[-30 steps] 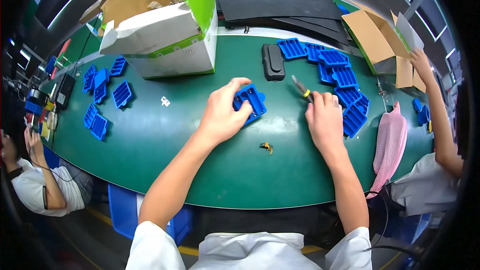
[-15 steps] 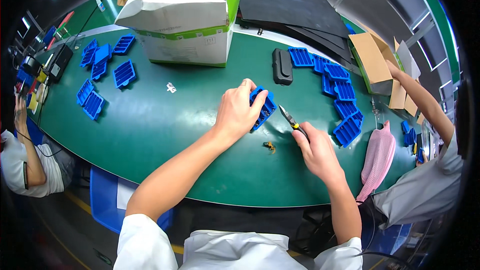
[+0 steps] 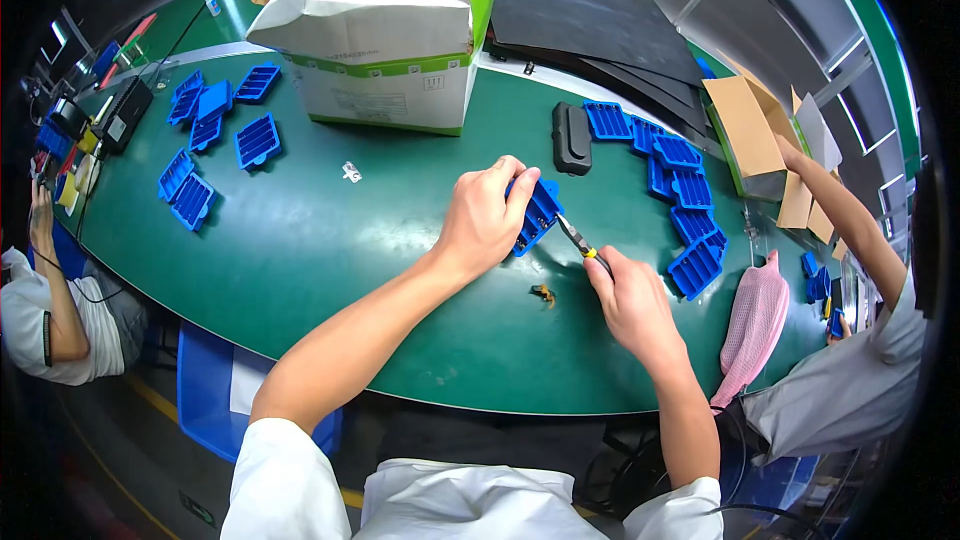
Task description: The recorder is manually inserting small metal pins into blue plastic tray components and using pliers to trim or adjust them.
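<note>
My left hand is closed on a blue slotted plastic tray, holding it tilted over the green table. Small dark parts show in the tray's slots, too small to name. In my right hand is a pair of pliers with black and yellow handles. Their tips reach the right edge of the tray; whether they grip anything there I cannot tell. Just below on the table lies a small yellow-brown and dark piece, apart from both hands.
Blue trays stand in a group at right and another at left. A black case, a white carton and black sheets are beyond. A pink mesh pouch lies right. Co-workers sit at both sides.
The pliers have moved left and up, from a gap beside the tray to its right edge. My left hand keeps its hold on the tray. The whole view has shifted slightly.
</note>
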Demonstrator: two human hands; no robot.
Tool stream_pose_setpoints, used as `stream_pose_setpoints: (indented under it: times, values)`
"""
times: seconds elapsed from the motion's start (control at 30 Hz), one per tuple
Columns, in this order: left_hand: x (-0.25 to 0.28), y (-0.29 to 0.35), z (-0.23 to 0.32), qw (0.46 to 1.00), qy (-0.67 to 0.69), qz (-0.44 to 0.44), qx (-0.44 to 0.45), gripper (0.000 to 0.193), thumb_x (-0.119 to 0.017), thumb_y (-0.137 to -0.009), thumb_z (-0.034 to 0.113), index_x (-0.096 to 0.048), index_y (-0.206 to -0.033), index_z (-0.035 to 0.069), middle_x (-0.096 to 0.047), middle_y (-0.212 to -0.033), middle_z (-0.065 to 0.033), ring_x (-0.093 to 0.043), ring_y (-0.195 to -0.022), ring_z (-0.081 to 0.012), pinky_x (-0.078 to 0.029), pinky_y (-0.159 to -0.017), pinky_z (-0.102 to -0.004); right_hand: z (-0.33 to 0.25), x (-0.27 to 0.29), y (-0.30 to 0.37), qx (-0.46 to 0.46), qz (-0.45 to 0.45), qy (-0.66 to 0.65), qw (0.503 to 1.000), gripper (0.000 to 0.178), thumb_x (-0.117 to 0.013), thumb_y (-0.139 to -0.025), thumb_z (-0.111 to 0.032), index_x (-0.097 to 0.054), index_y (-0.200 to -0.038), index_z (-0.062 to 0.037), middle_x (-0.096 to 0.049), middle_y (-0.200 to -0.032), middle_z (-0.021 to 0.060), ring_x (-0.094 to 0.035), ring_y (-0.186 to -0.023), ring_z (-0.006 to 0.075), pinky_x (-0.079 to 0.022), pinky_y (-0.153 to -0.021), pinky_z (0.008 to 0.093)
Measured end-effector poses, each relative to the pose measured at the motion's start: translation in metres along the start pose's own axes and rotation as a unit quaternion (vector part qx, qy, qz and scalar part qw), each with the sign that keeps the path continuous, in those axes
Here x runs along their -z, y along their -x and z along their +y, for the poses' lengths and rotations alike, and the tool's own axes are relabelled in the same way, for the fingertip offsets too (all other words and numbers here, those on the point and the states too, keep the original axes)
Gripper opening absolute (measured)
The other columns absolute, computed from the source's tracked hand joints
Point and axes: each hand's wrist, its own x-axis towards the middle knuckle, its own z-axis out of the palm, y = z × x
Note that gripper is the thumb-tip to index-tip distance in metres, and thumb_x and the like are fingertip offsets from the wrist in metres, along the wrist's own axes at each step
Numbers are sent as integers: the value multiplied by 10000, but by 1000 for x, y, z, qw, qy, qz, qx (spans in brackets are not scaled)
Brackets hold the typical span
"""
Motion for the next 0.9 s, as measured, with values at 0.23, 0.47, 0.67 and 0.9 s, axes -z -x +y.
stream_pose_setpoints:
  times: [0.23,0.47,0.67,0.9]
  values:
    - [2,-1,7,1000,0,-6,-16,204,-552,-940,140,-594,-867,-46,-586,-685,-172,-550,-578,-236,-431,-572,-330,5,-2,-1,15,9,6,1000,270,-556,-943,-271,-604,-898,-9,-601,-661,219,-581,-663,438,-434,-600,508]
    - [4,-1,12,999,-20,-12,-25,198,-562,-934,140,-597,-864,-42,-581,-673,-169,-546,-560,-234,-430,-564,-329,6,-2,-1,17,12,2,1000,273,-555,-943,-273,-596,-891,-9,-600,-663,226,-579,-659,443,-433,-597,510]
    - [1,4,15,999,-5,-27,30,207,-591,-922,167,-598,-886,-37,-604,-675,-145,-564,-584,-173,-442,-581,-310,20,-4,5,15,82,-43,996,279,-585,-918,-287,-564,-884,-11,-612,-774,202,-591,-731,409,-445,-622,476]
    - [-2,3,4,955,217,-69,189,196,-634,-925,175,-550,-911,-1,-677,-762,-84,-620,-685,-81,-506,-614,-260,52,-12,-33,2,227,197,954,324,-649,-864,-340,-581,-926,-30,-587,-846,140,-582,-804,312,-420,-710,418]
